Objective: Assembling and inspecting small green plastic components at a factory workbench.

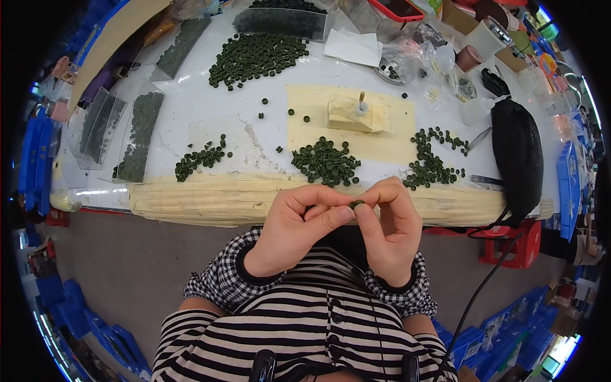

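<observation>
Just over the table's padded front edge, my left hand [294, 224] and my right hand [391, 229] meet fingertip to fingertip. Between them they pinch one small dark green round piece [357, 204], partly covered by the fingers. More such pieces lie in a heap [324, 162] directly beyond my hands. A looser group [433, 162] spreads to the right, and a small cluster [202, 159] sits to the left. Behind the middle heap, a taped cream block [353, 114] with a short upright pin stands on a yellowish sheet [304, 102].
A large heap of green pieces [254, 58] lies farther back. Clear trays [141, 137] of pieces line the left. Tweezers [480, 137] and a black mesh-covered object [517, 153] are at right. A white tissue [353, 48], plastic bags and a red-cased phone [398, 9] sit behind.
</observation>
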The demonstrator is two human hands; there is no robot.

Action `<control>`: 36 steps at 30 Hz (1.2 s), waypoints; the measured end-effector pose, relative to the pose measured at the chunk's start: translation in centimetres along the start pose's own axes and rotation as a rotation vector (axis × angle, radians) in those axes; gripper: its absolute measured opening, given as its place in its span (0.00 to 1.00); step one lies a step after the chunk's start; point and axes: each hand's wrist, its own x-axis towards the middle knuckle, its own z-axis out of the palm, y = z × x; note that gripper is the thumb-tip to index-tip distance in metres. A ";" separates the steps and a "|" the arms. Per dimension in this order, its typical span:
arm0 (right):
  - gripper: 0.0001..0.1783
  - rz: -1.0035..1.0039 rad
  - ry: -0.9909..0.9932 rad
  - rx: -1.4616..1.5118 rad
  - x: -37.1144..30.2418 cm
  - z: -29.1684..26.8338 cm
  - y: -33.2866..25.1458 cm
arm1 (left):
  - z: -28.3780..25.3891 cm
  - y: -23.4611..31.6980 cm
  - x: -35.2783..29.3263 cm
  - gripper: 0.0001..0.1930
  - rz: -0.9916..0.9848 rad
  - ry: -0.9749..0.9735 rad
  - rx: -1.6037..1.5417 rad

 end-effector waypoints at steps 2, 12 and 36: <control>0.06 0.006 0.029 0.044 -0.1 -0.2 0.2 | -0.1 0.1 0.0 0.08 0.001 0.006 -0.021; 0.08 -0.017 0.069 -0.031 -0.3 0.0 0.2 | 0.1 -0.1 -0.2 0.07 0.101 0.049 0.023; 0.19 -0.436 -0.007 -0.310 0.4 -1.0 0.4 | 0.2 1.0 0.2 0.05 0.024 0.067 -0.006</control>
